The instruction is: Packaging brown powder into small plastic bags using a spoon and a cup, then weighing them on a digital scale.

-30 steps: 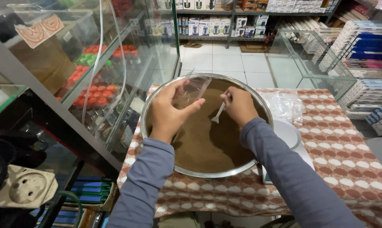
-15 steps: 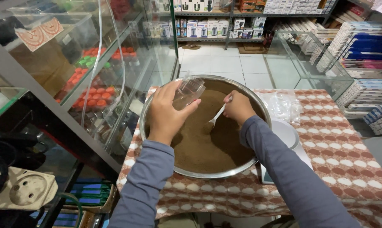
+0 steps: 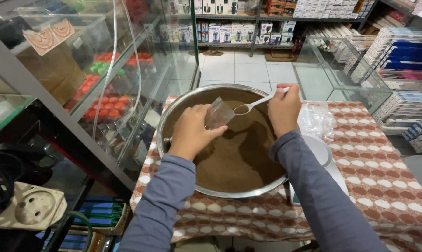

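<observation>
A big round metal basin (image 3: 173, 112) holding brown powder (image 3: 239, 149) stands on a table with a brown-and-white patterned cloth (image 3: 383, 186). My left hand (image 3: 190, 130) holds a small clear plastic bag (image 3: 219, 113) open over the basin. My right hand (image 3: 283, 108) grips a white plastic spoon (image 3: 253, 105) by its handle. The spoon's bowl carries some powder and sits right at the bag's mouth.
A white digital scale (image 3: 320, 151) lies right of the basin, with a heap of clear plastic bags (image 3: 317, 119) behind it. A glass display case (image 3: 103, 79) with red-capped containers stands to the left. A glass tank (image 3: 341, 70) and stocked shelves are behind.
My right hand has lifted the spoon out of the powder and brought it up to the bag's mouth. The left hand has kept the bag over the basin.
</observation>
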